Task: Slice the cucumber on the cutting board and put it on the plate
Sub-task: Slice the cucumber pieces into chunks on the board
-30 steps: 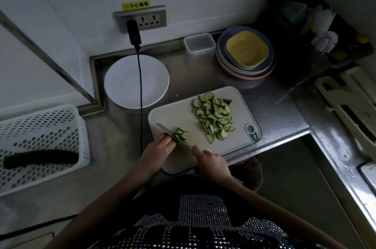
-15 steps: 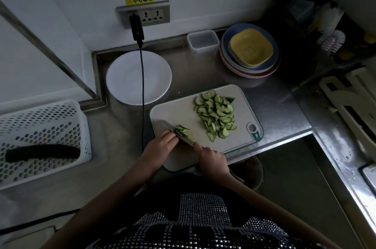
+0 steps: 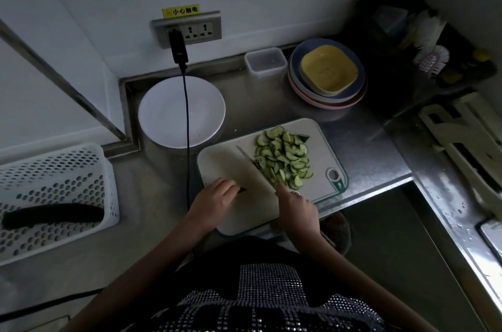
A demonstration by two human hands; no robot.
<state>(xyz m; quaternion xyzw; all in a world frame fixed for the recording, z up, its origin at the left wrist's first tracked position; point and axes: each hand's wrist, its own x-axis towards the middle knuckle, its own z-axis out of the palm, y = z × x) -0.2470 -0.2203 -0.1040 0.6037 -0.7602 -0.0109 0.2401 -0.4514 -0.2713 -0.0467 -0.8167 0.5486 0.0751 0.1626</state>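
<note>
Two hands at the near edge of a pale rounded cutting board (image 3: pixel 228 166) on a steel surface (image 3: pixel 361 141).

The left hand (image 3: pixel 217 197) curls its grip on a small dark cucumber end (image 3: pixel 241 189); the right hand (image 3: pixel 297 208) clenches a slim steel knife (image 3: pixel 252 159), blade against the heap of green cucumber slices (image 3: pixel 285 160) on the board's right half; the board's left half lies bare; beyond its far-left corner, just apart, sits a round white plate (image 3: pixel 163 114), a black cable (image 3: pixel 187 128) crossing it.

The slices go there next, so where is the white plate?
In the head view, the white plate sits left of and behind the cutting board, below the wall socket.
</note>
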